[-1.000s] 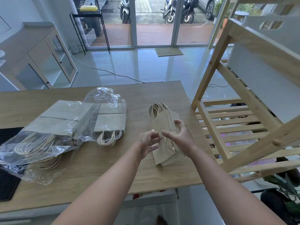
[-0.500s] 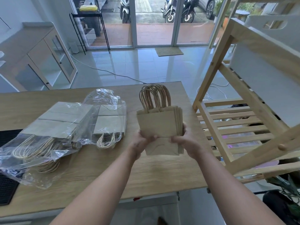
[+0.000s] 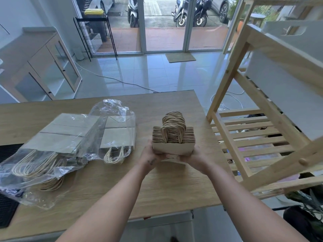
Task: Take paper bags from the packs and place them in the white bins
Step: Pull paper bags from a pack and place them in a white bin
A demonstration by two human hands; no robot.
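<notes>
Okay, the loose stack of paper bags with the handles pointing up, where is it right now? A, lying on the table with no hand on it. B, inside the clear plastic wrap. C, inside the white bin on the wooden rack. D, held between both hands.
D: the stack of paper bags is gripped from either side by the left hand and the right hand, outside any wrap or bin.

Daylight from the sliding glass doors (image 3: 164, 23) gleams on the glossy pale tiled floor (image 3: 157, 74) (motorbikes (image 3: 192, 11) are parked outside). A doormat (image 3: 180, 57) lies just inside. A black wire rack (image 3: 94, 35) stands left of the doors, near a glass-fronted cabinet (image 3: 52, 67). Beside the wooden table's (image 3: 166, 189) right edge stands a slatted pine shelf unit (image 3: 244, 137).
</notes>
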